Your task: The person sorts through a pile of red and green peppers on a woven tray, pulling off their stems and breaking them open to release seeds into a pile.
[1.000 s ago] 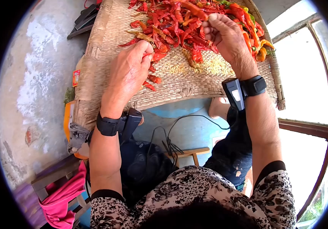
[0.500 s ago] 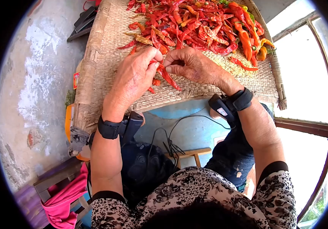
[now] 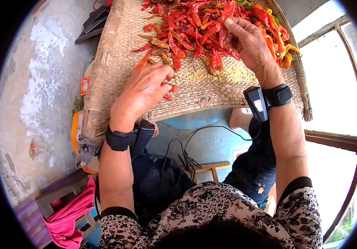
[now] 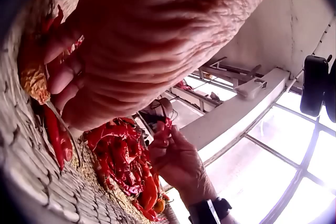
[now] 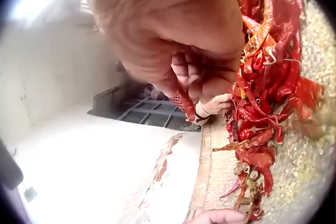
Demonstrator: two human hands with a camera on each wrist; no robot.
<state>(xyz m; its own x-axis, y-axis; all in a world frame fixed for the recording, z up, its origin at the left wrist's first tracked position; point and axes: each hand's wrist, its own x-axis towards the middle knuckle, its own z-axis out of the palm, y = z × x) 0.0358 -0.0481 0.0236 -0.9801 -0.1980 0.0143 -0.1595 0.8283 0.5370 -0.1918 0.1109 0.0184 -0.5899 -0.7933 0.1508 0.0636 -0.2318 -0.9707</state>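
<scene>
My right hand (image 3: 251,45) is raised over the pile and pinches a long red chili pepper (image 3: 227,16) between thumb and fingers. The same chili (image 5: 185,100) hangs from the fingertips in the right wrist view. Low over the near left part of the woven tray (image 3: 211,93), my left hand (image 3: 143,91) has its fingers loosely bent, thumb and forefinger apart. Beside those fingers lie an orange chili (image 3: 143,61), a shrivelled yellowish chili (image 4: 35,83) and red chilies (image 4: 54,134). Beyond, a heap of dried red chilies (image 3: 187,31) covers the far part.
Fresher orange-red peppers (image 3: 272,39) lie at the tray's right edge, and pale seeds (image 3: 236,74) are scattered in front of the heap. Another person's hand (image 5: 215,106) touches the chilies at the far side. A window (image 3: 332,83) borders the right, a wall (image 3: 41,103) the left.
My hands were together over a red chili half a second ago. The right has swung back to the heap and lifted a chili there; the left has let go and lowered slightly.
</scene>
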